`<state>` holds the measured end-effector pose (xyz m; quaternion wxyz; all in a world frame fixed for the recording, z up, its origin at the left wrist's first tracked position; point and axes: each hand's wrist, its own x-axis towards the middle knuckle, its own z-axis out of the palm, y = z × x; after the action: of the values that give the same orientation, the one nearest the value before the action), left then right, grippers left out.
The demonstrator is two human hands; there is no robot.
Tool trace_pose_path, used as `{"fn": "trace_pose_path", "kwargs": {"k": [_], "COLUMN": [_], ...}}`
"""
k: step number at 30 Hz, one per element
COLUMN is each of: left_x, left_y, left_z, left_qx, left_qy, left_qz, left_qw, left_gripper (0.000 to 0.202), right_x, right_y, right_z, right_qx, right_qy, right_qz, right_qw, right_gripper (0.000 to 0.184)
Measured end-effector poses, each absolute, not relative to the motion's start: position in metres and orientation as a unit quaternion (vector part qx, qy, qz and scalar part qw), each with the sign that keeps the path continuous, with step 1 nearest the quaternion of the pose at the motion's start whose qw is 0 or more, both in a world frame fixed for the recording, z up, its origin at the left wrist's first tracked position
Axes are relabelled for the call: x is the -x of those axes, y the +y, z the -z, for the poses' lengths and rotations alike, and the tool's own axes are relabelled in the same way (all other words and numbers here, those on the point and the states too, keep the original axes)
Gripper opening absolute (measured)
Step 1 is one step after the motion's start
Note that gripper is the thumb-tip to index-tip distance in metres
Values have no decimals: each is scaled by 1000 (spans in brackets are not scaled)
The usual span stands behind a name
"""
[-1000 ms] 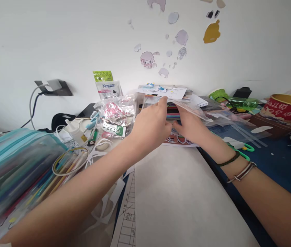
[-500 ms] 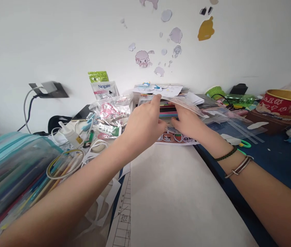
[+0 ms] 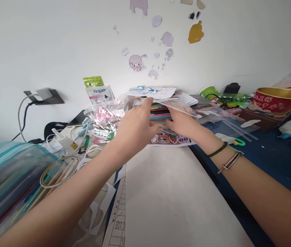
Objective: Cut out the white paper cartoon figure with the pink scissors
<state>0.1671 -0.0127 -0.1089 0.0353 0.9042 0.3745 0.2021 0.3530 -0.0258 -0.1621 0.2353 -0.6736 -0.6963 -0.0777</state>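
Observation:
Both arms reach to the back of a cluttered desk. My left hand (image 3: 135, 121) lifts the clear plastic sheet and white papers (image 3: 158, 93) that lie on top of a stack of coloured paper (image 3: 160, 113). My right hand (image 3: 182, 121), with two bracelets on its wrist, has its fingers pushed into the side of that same stack, under the clear plastic. A strip of cartoon stickers (image 3: 169, 139) lies on the desk just below both hands.
A large white sheet (image 3: 173, 192) covers the desk in front of me. Left: a teal pencil pouch (image 3: 11, 178), a bag of small items (image 3: 104, 118), cables, a glue bottle. Right: green-handled scissors (image 3: 234, 140), a red tin (image 3: 276, 103), a blue mat.
The view has drifted right and up a little, so everything sits further left and lower in frame. Both hands stay on the paper stack, my left hand's grip barely changed.

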Motion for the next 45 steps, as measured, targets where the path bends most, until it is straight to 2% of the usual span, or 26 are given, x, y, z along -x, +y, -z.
{"fn": "trace_pose_path", "kwargs": {"k": [16,24,29,45], "left_x": [-166,-162,-161,-158], "left_y": [-14,-10,-8,-8], "left_z": [108,104,103,98], "left_qx": [-907,-920,-919,-915], "left_qy": [367,342,347,361], "left_qz": [-203,-182,-179,-170], "left_qw": [27,59,55,58], "left_gripper": [63,69,69,65], "right_x": [-343,-342,-341,-339], "right_y": [-31,-36,-40,-39], "right_z": [159,159,158,159], "right_qx": [701,695,691,682], "right_qy": [-685,-693,-702,-717], "right_qz": [114,109,90,84], "right_qw": [160,158,146,116], "right_gripper": [54,66,49,32]}}
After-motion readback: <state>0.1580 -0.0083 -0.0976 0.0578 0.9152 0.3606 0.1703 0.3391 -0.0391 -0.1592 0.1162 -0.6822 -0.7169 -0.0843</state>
